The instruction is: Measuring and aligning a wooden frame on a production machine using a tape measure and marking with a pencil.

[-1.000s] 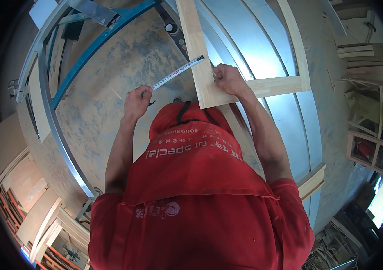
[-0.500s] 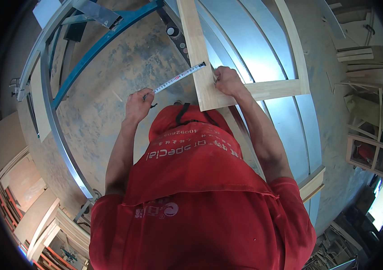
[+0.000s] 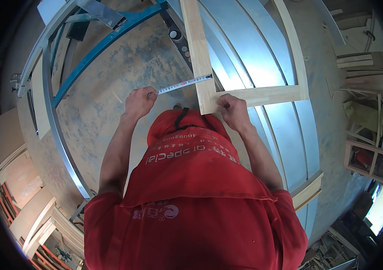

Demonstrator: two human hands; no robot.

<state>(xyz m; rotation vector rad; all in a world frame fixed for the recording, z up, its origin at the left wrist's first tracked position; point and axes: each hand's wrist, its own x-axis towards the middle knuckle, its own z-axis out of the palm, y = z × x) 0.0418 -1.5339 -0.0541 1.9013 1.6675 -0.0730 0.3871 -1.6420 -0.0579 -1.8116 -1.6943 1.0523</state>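
Head view, only one. Two hands, both mine. My left hand (image 3: 139, 102) is closed in a fist round one tape measure (image 3: 178, 85); the case is hidden, only the blade shows. Blade leaves the fist on its right side, runs right and slightly up, dark-tipped end over the left bar (image 3: 196, 45) of one pale wooden frame (image 3: 268, 94). Three frame bars in sight: two long, one cross. My right hand (image 3: 234, 111) has fingers curled in, at the frame's near left corner, below and right of the tape's end, apart from the tape. Fingertips blurred; can't tell if they grip or just touch the wood. At least three silvery metal strips (image 3: 263, 31) under the frame. One red apron (image 3: 191, 166) on me, below both hands. One blue curved beam (image 3: 110, 39) upper left, well apart from the left hand. One white round knob (image 3: 173, 34) beside the left bar.
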